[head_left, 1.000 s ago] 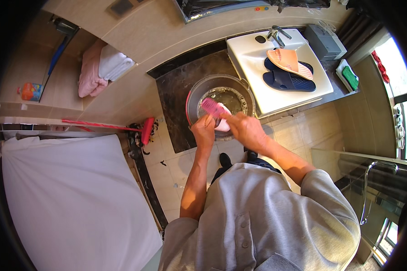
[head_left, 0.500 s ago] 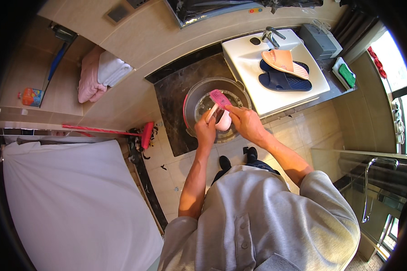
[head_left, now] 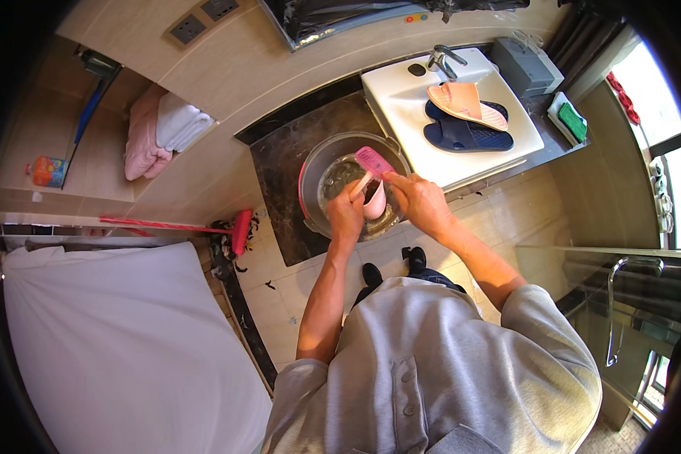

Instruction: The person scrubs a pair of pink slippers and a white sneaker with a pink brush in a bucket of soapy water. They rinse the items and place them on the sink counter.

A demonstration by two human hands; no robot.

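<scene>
Over a grey round basin (head_left: 308, 160), both of my hands hold a pink slide slipper (head_left: 374, 161) tilted in the air. My left hand (head_left: 346, 216) is closed round one end of the sole, beside the pale pink strap, which bulges out like a loop. With bent fingers my right hand (head_left: 426, 206) grips the edge of the textured pink footbed. Its fingertips are partly hidden. Shallow clear liquid shows in the basin below. On the white sink (head_left: 401, 110) to the right, a peach slide slipper (head_left: 469, 102) rests on dark blue slippers (head_left: 469, 136).
The basin sits on a dark marble counter (head_left: 276, 163). A chrome faucet (head_left: 446, 60) and a grey box (head_left: 523, 68) stand at the back. A red broom (head_left: 240, 231) lies by dark debris at left, near a white cloth-covered surface (head_left: 129, 333). Folded towels (head_left: 181, 125) fill a niche.
The slipper has turned slightly, showing more of its textured footbed. Both hands keep their grip on it. The whole view has shifted a little.
</scene>
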